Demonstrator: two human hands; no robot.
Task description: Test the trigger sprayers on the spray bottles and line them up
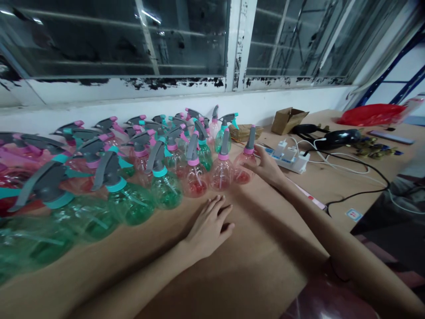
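My right hand (265, 166) has its fingers curled round the body of a red-tinted clear spray bottle (243, 170) with a pink collar and grey trigger head. That bottle stands at the right end of the front row. My left hand (210, 226) rests low over the table with fingers spread, holding nothing. Closest to it are another red-tinted spray bottle (222, 173) and a third one (195, 179), both with pink collars. Green spray bottles (131, 204) with turquoise collars continue the row leftward. Several more pink and green bottles crowd behind them.
Right of the bottles lies a white power strip (292, 160) with plugs and trailing cables. Behind are an open cardboard box (288, 120), a glossy black object (338, 138) and a red plastic bag (372, 114). A windowed wall (186, 95) bounds the brown table (252, 252).
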